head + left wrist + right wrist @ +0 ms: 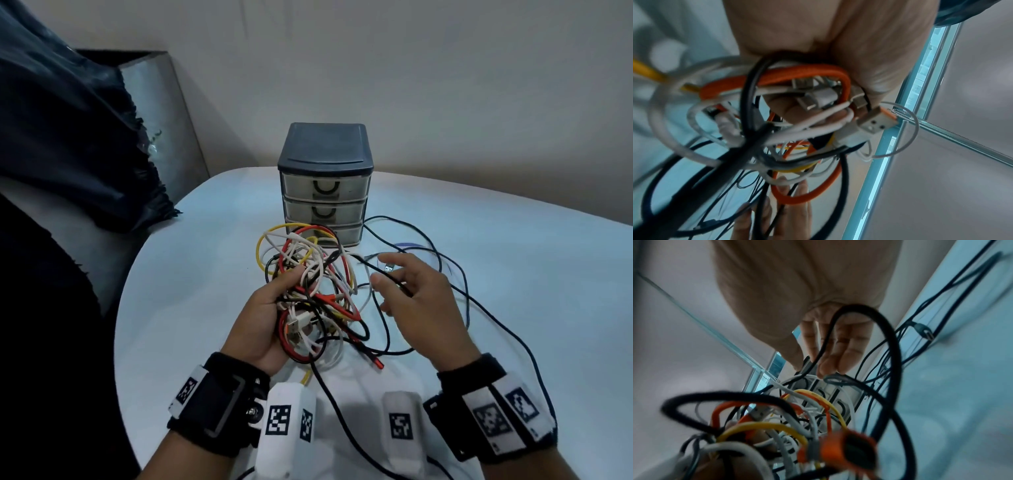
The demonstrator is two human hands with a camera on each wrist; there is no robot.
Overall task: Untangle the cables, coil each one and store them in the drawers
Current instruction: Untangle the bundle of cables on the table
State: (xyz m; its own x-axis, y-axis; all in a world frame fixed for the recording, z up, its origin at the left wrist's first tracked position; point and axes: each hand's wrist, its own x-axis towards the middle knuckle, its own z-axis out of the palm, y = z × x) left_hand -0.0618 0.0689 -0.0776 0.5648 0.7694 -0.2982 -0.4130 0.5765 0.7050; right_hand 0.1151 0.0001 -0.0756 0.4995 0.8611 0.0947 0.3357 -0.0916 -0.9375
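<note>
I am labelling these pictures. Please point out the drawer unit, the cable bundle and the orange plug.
drawer unit (325,144): head view, on its dark lid.
cable bundle (308,294): head view, middle of the tangle.
orange plug (377,364): head view, on its tip.

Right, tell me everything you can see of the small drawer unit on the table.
The drawer unit is a small plastic-looking chest with a dark grey-blue top and frame and three stacked translucent drawers, each with a dark curved handle; all look closed. It stands upright on the white table, past both hands. The cable tangle hides part of the bottom drawer; whether cables touch it is unclear.
</note>
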